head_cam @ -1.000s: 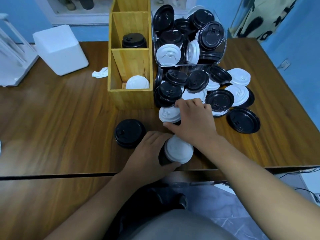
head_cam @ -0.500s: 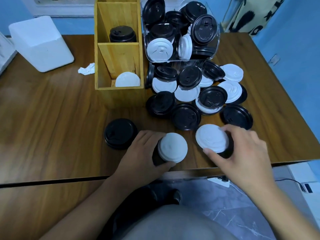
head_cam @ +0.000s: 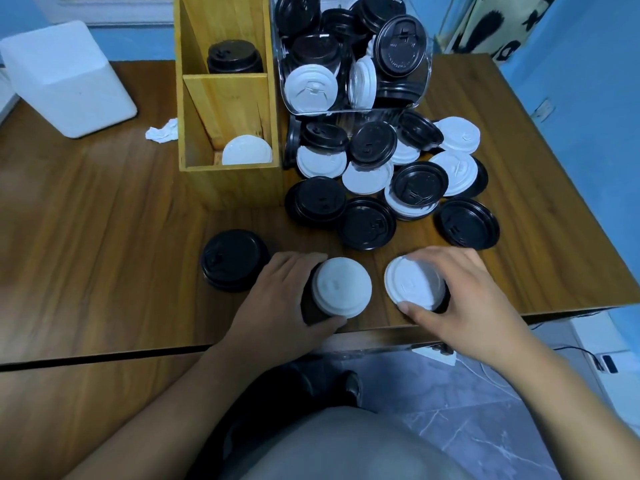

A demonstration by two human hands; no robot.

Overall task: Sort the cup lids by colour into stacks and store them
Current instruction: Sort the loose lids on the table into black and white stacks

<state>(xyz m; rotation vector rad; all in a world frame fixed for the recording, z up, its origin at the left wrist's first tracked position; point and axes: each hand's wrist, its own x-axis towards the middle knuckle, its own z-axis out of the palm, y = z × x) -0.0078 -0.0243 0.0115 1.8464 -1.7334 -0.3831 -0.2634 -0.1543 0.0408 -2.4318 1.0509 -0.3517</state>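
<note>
My left hand (head_cam: 280,303) grips a short stack topped by a white lid (head_cam: 341,287), with dark lids under it, near the table's front edge. My right hand (head_cam: 464,299) grips a second white lid (head_cam: 410,284) with a black lid beneath it, just right of that stack. A black lid stack (head_cam: 233,259) sits left of my left hand. Several loose black and white lids (head_cam: 384,174) lie in a heap behind. A wooden organiser (head_cam: 228,98) holds black lids (head_cam: 233,57) in its middle slot and white lids (head_cam: 246,150) in the front slot.
A clear plastic bin (head_cam: 353,64) tipped toward me holds more mixed lids at the back. A white box (head_cam: 65,77) and a crumpled tissue (head_cam: 162,131) lie on the left of the wooden table (head_cam: 86,209). The table's front edge runs just under my hands.
My right hand pulled back from the heap, bringing a white lid with a black one toward the front edge beside the left stack. My left hand stayed on its stack.
</note>
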